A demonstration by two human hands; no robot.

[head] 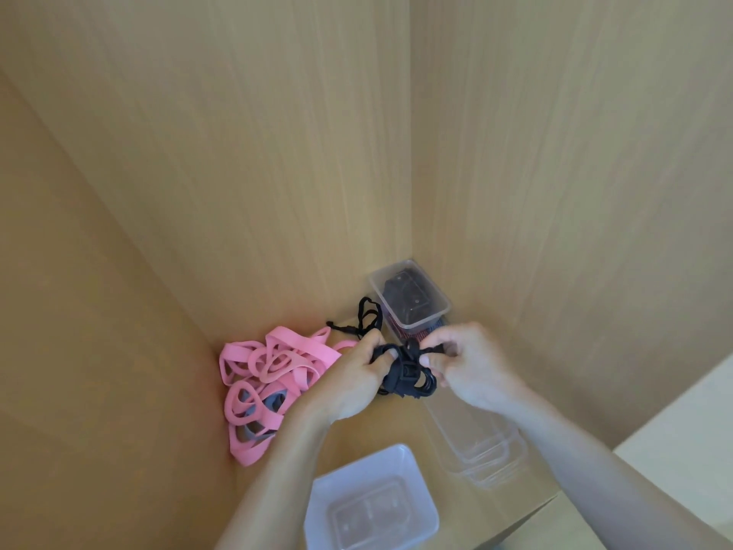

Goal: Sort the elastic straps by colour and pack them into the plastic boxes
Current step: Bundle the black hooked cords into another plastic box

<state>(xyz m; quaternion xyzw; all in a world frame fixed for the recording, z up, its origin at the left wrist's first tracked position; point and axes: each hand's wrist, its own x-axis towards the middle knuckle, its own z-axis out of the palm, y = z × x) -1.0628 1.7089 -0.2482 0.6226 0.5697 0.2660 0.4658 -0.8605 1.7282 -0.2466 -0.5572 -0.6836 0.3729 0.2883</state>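
Observation:
My left hand grips a bundle of black elastic straps in front of me. My right hand pinches a strand at the top of that same bundle. A pile of pink straps, with a grey one among them, lies to the left on the wooden surface. A loose black strap lies behind my left hand. At the back corner stands a clear plastic box holding black straps. Near me sits another clear plastic box with no straps in it.
Clear lids lie stacked to the right under my right forearm. A dark red patterned item lies beneath the far box. Wooden walls close in at the back, left and right. A pale surface shows at the lower right.

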